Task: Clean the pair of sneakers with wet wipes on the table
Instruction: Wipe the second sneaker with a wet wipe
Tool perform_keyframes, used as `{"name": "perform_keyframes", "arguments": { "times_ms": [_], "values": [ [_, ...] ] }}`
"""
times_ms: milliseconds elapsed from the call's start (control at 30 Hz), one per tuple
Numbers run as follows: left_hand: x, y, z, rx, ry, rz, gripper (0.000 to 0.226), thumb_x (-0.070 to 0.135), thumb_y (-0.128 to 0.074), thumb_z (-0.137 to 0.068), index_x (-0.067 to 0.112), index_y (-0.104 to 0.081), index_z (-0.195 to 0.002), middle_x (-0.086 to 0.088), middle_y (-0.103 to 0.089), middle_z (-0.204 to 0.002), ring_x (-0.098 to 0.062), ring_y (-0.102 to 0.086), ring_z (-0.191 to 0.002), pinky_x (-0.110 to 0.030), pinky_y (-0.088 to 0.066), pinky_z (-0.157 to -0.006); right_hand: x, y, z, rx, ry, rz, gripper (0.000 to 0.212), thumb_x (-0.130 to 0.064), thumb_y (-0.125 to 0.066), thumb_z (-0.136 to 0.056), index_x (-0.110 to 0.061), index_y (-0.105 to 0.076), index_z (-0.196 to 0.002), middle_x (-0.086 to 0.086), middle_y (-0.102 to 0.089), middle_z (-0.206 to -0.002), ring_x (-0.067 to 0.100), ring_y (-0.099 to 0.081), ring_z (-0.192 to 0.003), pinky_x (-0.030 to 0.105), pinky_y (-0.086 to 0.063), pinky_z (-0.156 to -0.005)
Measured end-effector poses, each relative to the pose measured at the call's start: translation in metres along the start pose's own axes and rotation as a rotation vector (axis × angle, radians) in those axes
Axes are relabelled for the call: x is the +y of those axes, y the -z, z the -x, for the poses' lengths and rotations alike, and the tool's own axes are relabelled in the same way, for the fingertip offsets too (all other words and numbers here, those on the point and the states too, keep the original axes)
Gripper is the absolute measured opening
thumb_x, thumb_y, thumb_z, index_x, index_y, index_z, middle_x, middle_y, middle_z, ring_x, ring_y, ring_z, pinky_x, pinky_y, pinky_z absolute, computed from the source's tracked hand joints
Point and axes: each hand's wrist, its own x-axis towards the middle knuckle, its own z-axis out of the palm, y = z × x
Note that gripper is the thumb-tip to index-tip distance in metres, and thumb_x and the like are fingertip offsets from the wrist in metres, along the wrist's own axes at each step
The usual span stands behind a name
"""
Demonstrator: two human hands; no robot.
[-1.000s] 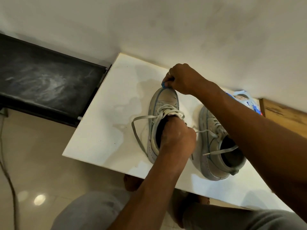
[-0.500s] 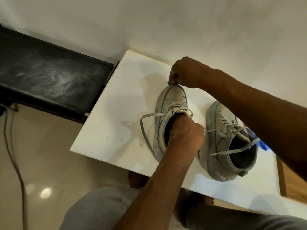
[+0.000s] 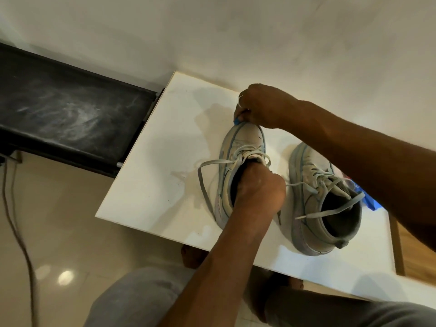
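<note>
Two dirty white sneakers with pale blue trim stand on the white table. My left hand is pushed into the opening of the left sneaker and holds it. My right hand is closed at that sneaker's toe, pinching a small blue wipe against the toe edge; most of the wipe is hidden in my fingers. The right sneaker stands untouched under my right forearm, laces loose.
A blue wet-wipes pack lies behind the right sneaker, mostly hidden. A dusty black bench adjoins the table's left end. A wooden surface lies at the right. A cable runs over the tiled floor. My knees are below the table edge.
My right hand has stayed closed on the wipe at the left sneaker's toe, shifting slightly. My left hand stays in the shoe. The view has shifted, so the wipes pack is now mostly hidden.
</note>
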Motion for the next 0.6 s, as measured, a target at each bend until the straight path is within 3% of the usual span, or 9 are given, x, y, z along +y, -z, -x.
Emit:
{"name": "perform_keyframes", "arguments": {
  "times_ms": [100, 233, 333, 400, 600],
  "values": [
    [0.001, -0.001, 0.001, -0.022, 0.000, 0.006, 0.026, 0.019, -0.049, -0.093, 0.015, -0.052, -0.119, -0.004, -0.060, -0.112, -0.022, -0.058, -0.104, -0.025, -0.042, -0.075, -0.016, -0.007, 0.002, -0.018, 0.022, -0.043, 0.017, -0.019, -0.066, -0.084, -0.029, -0.077, -0.094, -0.009, -0.070, -0.093, 0.013, -0.063, -0.089, 0.030, -0.051, -0.078],
    [0.000, 0.003, 0.006, -0.082, -0.096, -0.031, 0.029, 0.014, -0.040, -0.096, 0.002, -0.055, -0.118, -0.015, -0.061, -0.116, -0.031, -0.058, -0.107, -0.031, -0.045, -0.080, -0.043, -0.017, 0.004, -0.084, 0.208, 0.045, 0.019, -0.018, -0.062, -0.085, -0.029, -0.075, -0.094, -0.014, -0.066, -0.092, 0.013, -0.061, -0.087, 0.028, -0.045, -0.060],
    [0.000, 0.003, 0.003, -0.053, -0.053, -0.031, 0.030, 0.016, -0.042, -0.096, 0.006, -0.050, -0.124, -0.011, -0.059, -0.120, -0.028, -0.056, -0.111, -0.028, -0.043, -0.080, -0.020, -0.001, 0.006, -0.009, 0.178, 0.116, 0.017, -0.026, -0.063, -0.089, -0.032, -0.075, -0.100, -0.010, -0.065, -0.099, 0.017, -0.054, -0.101, 0.037, -0.052, -0.070],
    [0.000, 0.002, 0.000, -0.050, 0.026, -0.026, 0.030, 0.019, -0.044, -0.097, 0.013, -0.048, -0.125, -0.005, -0.057, -0.118, -0.023, -0.054, -0.114, -0.024, -0.040, -0.080, -0.007, 0.004, 0.011, 0.066, 0.098, 0.038, 0.017, -0.025, -0.066, -0.087, -0.030, -0.076, -0.100, -0.007, -0.066, -0.100, 0.019, -0.055, -0.101, 0.040, -0.052, -0.075],
    [0.003, -0.002, 0.000, -0.077, 0.026, -0.021, 0.025, 0.020, -0.044, -0.097, 0.016, -0.049, -0.122, -0.002, -0.051, -0.102, -0.018, -0.052, -0.099, -0.023, -0.039, -0.078, -0.018, -0.008, 0.025, 0.045, 0.150, 0.073, 0.019, -0.026, -0.061, -0.091, -0.031, -0.073, -0.104, -0.011, -0.064, -0.104, 0.014, -0.048, -0.104, 0.032, -0.046, -0.071]
  ]
}}
